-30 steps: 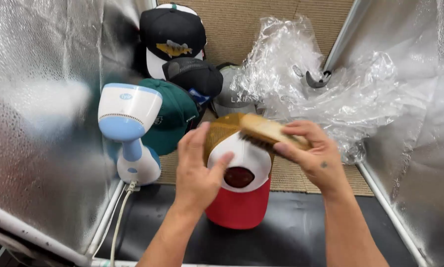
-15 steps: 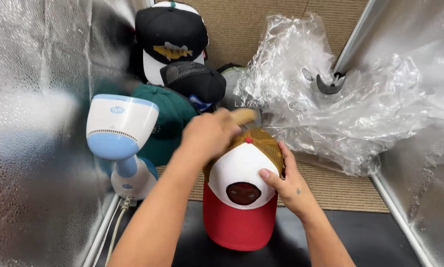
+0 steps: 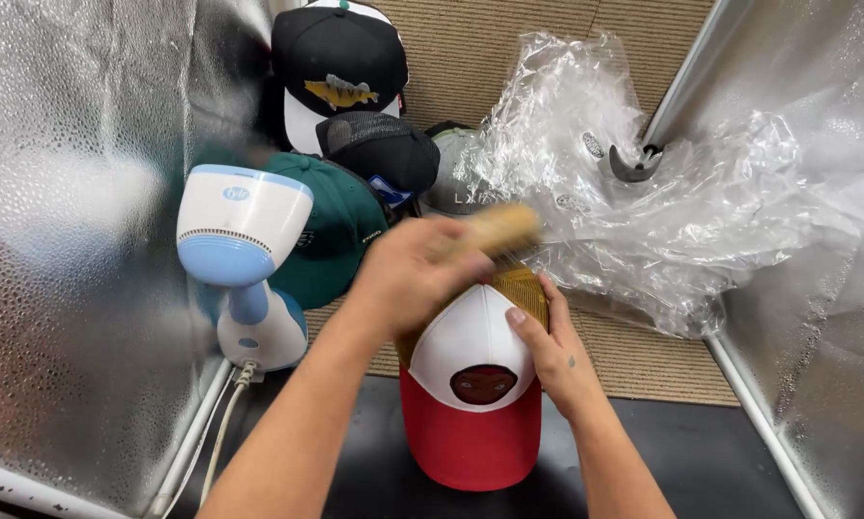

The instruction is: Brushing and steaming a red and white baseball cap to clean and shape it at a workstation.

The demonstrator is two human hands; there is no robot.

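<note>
A cap (image 3: 470, 384) with a white front, a red brim and tan mesh at the back stands on the black mat (image 3: 701, 471); a dark red round patch marks its front. My right hand (image 3: 550, 358) rests against the cap's right side, fingers on the white panel and mesh. My left hand (image 3: 414, 272), blurred by motion, is above the cap's crown and grips a wooden brush (image 3: 501, 227) that points right over the mesh.
A white and blue handheld steamer (image 3: 239, 231) stands at the left with its cord (image 3: 222, 432) trailing down. Behind it lie a green cap (image 3: 340, 226) and two black caps (image 3: 340, 62). Crumpled clear plastic bags (image 3: 663, 211) fill the right. Silver reflective walls (image 3: 76, 240) close both sides.
The brush went from my right hand to my left hand. My right hand dropped to the cap's right side, and my left hand left the cap and rose over its crown.
</note>
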